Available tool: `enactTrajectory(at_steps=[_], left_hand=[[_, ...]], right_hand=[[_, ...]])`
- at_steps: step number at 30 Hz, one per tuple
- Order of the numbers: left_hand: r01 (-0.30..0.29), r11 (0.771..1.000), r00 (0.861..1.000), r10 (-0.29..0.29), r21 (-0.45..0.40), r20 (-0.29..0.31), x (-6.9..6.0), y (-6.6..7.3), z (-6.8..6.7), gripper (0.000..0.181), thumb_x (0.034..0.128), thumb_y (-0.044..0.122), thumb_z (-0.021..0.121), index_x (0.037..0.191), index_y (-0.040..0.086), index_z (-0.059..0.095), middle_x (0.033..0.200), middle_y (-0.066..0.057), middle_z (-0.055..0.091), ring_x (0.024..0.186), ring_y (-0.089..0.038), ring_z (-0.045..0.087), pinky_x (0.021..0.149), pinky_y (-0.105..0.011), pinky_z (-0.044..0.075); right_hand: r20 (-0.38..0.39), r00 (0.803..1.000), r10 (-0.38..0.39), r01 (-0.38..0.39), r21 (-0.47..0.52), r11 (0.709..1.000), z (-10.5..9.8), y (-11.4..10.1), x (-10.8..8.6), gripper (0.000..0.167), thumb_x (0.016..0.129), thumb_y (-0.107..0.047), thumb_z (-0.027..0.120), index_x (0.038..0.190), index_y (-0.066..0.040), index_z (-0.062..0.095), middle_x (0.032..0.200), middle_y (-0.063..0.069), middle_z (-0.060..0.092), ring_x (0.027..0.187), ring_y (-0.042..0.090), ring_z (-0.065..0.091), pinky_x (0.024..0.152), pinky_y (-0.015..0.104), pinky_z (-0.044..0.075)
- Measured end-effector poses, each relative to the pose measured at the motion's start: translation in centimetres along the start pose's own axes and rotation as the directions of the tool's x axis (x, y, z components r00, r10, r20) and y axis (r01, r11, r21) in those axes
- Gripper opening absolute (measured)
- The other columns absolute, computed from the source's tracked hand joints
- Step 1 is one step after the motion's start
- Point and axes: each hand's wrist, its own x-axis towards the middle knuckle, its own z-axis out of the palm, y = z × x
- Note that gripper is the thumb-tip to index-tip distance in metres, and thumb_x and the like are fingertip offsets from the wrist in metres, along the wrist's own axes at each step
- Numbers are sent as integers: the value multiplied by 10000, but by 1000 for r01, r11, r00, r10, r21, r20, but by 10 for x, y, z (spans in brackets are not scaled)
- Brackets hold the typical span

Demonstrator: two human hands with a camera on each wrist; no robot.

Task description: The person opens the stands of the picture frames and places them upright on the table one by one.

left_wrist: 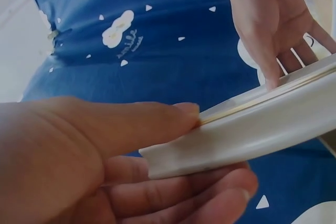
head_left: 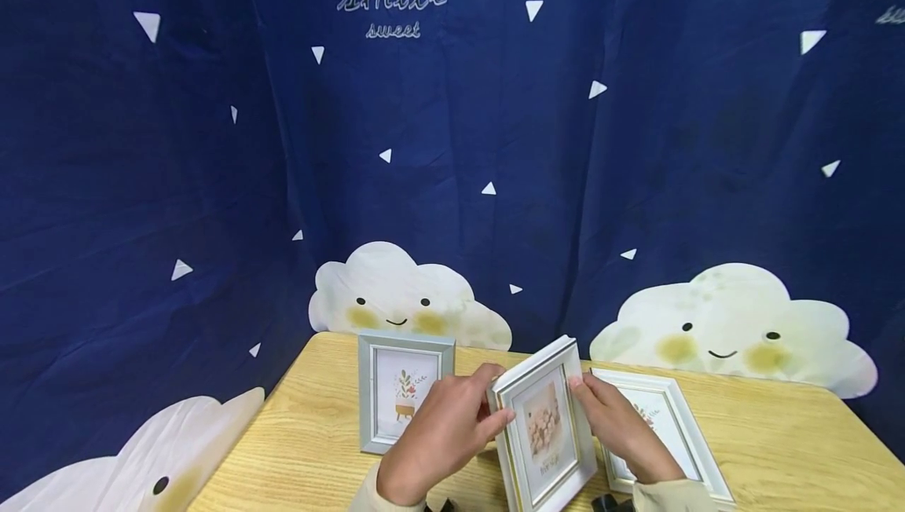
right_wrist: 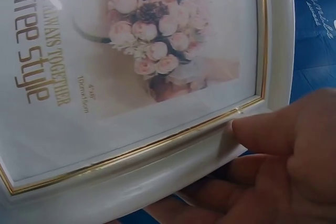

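Both hands hold a white picture frame with a gold inner line (head_left: 544, 426) upright and tilted above the wooden table. The left hand (head_left: 441, 429) pinches its left edge, thumb on the front; in the left wrist view the left thumb and fingers (left_wrist: 157, 166) grip the white frame edge (left_wrist: 236, 135) from both sides. On the opposite side the right hand (head_left: 625, 426) grips the edge, thumb on the front border. Up close in the right wrist view, the right hand (right_wrist: 278, 166) holds the white border beside a pink flower picture (right_wrist: 157, 30).
A grey-blue frame with a plant picture (head_left: 365, 394) stands at the left on the wooden table (head_left: 283, 433). Another white frame (head_left: 696, 433) lies at the right, partly behind the right hand. A dark blue curtain (head_left: 424, 104) with clouds hangs behind.
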Motion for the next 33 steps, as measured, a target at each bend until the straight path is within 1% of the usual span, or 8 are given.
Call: enactTrajectory(at_steps=[6, 9, 13, 17, 19, 22, 27, 33], left_hand=[[-21, 999, 999, 20, 28, 46, 1, -5, 1, 327, 842, 211, 746, 1130, 116, 623, 727, 105, 637, 608, 52, 505, 543, -118, 389], [-17, 999, 998, 14, 38, 66, 1, -7, 1, 342, 839, 218, 747, 1139, 114, 620, 724, 106, 631, 598, 46, 496, 536, -129, 385], [-5, 998, 996, -1, 63, 89, 0, -11, 1, 345, 835, 230, 749, 1135, 124, 617, 690, 132, 593, 582, 37, 479, 530, -146, 377], [-1, 996, 996, -8, 92, 94, 0, -14, 0, 338, 832, 244, 751, 1121, 132, 617, 664, 148, 554, 577, 21, 469, 526, -163, 371], [7, 995, 995, -17, 100, 95, 0, -15, -1, 342, 832, 251, 750, 1126, 134, 619, 663, 148, 550, 579, 15, 470, 525, -172, 372], [25, 994, 994, -35, 105, 102, 0, -16, -2, 351, 833, 262, 747, 1137, 138, 621, 672, 143, 557, 588, 5, 477, 523, -190, 379], [42, 991, 993, -56, 128, 106, 0, -17, -2, 366, 833, 282, 743, 1152, 147, 624, 694, 125, 581, 605, -19, 494, 521, -220, 385], [50, 988, 993, -65, 148, 100, 0, -16, -3, 371, 827, 307, 743, 1148, 158, 630, 725, 103, 617, 625, -31, 525, 521, -238, 393]], right_hand=[[55, 998, -11, 10, 22, 1000, 1, 3, 0, 425, 1049, -293, 384, 1194, 64, 564, 920, 122, 661, 819, 213, 628, 714, 346, 521], [45, 999, -4, 3, 16, 1000, 2, 4, 0, 429, 1046, -298, 392, 1205, 62, 562, 940, 109, 664, 834, 205, 630, 719, 350, 521], [21, 1000, 0, 0, -32, 999, 3, 3, 1, 406, 1044, -298, 401, 1186, 32, 590, 956, 87, 667, 856, 187, 619, 737, 346, 506], [-2, 1000, 7, -7, -105, 994, 4, 1, 2, 400, 1041, -323, 402, 1176, -15, 618, 990, 76, 668, 903, 179, 605, 773, 344, 480], [-5, 1000, 12, -12, -123, 992, 4, 0, 2, 397, 1039, -329, 405, 1181, -27, 621, 1013, 78, 665, 930, 183, 599, 789, 349, 471], [4, 1000, 14, -13, -118, 993, 5, -1, 2, 360, 1035, -293, 425, 1177, -20, 612, 1038, 90, 653, 953, 191, 585, 801, 357, 460], [22, 1000, 1, 1, -79, 997, 6, -2, 1, 273, 1015, -208, 471, 1163, -7, 582, 1044, 98, 639, 952, 197, 575, 804, 357, 451], [30, 1000, 4, -2, -52, 999, 7, -1, -1, 260, 1008, -187, 485, 1184, -9, 558, 1049, 97, 642, 964, 214, 593, 816, 368, 456]])
